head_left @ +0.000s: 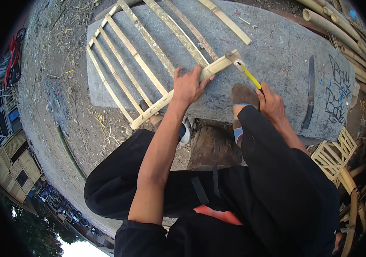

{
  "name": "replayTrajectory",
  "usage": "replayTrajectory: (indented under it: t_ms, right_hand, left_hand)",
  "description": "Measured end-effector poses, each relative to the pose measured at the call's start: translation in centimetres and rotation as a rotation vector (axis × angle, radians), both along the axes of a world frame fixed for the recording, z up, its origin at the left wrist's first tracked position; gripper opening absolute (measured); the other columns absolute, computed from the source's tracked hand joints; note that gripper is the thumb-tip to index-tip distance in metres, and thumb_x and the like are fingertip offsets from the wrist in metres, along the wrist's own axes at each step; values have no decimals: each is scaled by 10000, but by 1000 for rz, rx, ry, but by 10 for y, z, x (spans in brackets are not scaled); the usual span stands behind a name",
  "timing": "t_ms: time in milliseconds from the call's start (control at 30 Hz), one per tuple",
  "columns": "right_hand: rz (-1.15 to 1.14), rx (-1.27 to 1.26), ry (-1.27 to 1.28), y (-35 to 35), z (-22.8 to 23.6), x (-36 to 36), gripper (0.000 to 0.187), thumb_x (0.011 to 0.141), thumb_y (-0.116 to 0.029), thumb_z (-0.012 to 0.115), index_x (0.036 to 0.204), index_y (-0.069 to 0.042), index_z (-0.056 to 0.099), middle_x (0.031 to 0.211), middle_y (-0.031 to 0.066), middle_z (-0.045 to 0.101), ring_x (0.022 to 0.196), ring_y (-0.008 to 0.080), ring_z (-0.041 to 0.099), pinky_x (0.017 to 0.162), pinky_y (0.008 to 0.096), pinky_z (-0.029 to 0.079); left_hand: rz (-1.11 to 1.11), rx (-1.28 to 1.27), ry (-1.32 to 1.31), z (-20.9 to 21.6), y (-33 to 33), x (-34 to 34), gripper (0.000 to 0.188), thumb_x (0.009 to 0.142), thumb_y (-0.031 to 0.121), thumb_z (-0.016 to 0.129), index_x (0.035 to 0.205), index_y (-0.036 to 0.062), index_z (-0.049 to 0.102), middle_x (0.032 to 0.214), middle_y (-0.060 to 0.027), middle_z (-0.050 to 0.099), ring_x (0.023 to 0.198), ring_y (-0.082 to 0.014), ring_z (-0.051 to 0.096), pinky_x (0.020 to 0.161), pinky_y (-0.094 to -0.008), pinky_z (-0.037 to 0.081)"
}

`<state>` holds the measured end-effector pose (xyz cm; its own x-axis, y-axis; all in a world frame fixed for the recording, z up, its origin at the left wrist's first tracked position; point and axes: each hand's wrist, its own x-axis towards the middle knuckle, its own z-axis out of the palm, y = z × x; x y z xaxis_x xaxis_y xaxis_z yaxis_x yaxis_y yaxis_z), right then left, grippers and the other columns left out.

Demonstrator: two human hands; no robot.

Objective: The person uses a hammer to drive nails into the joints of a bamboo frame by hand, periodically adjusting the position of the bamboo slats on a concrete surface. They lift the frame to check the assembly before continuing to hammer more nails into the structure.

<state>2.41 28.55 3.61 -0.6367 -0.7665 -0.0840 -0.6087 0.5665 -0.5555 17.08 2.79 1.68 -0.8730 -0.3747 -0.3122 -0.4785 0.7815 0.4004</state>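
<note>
A bamboo frame [153,112] of several pale slats joined to a crosspiece lies slantwise over the grey slab. My left hand [190,87] grips the crosspiece near its right part, the fingers wrapped over it where a slat meets it. In my right hand [271,103] is a hammer [250,77] with a yellow handle, closed in my fingers. The hammer's head is at the right end of the crosspiece; whether it touches the bamboo I cannot tell. One bamboo slat [230,24] farther right has its near end apart from the crosspiece.
On the right of the grey slab [273,55] lies a long knife [310,92] with a dark handle. Bamboo poles [333,26] are piled at the far right, with a small bamboo lattice [335,154] below. My foot [244,100] rests on the slab's near edge. A wooden stump [213,147] stands below.
</note>
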Motion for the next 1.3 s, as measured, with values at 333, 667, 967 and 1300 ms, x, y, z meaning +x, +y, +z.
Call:
replayTrajectory:
  t_ms: [333, 667, 967, 1300]
  right_hand:
    - [44, -108, 4, 10, -6, 7, 266, 930, -175, 645, 1155, -40, 602, 807, 192, 667, 689, 388, 667, 541, 441, 508]
    - [2, -356, -80, 15, 22, 6, 249, 942, -159, 627, 1157, -35, 596, 750, 196, 648, 630, 394, 648, 530, 442, 488]
    - [-20, -199, -35, 4, 21, 6, 219, 944, -154, 629, 1146, -73, 604, 749, 191, 649, 638, 381, 656, 514, 425, 481]
    - [2, -314, -98, -12, 41, 12, 225, 928, -150, 647, 1128, -56, 606, 745, 171, 654, 622, 359, 663, 528, 415, 509]
  left_hand:
    - [7, -91, 160, -8, 2, -6, 474, 934, 521, 566, 980, 51, 541, 873, -140, 683, 854, -329, 674, 1005, -497, 359]
    - [4, -108, 196, -14, 3, -7, 473, 924, 514, 583, 952, 43, 546, 875, -141, 666, 852, -320, 668, 987, -486, 377]
    - [25, -133, 162, -11, 6, 2, 520, 921, 561, 556, 958, 42, 563, 887, -164, 664, 883, -333, 668, 1004, -502, 367]
    - [2, -187, 187, -14, 1, 1, 513, 932, 546, 555, 919, 34, 521, 861, -150, 649, 846, -332, 663, 967, -531, 387]
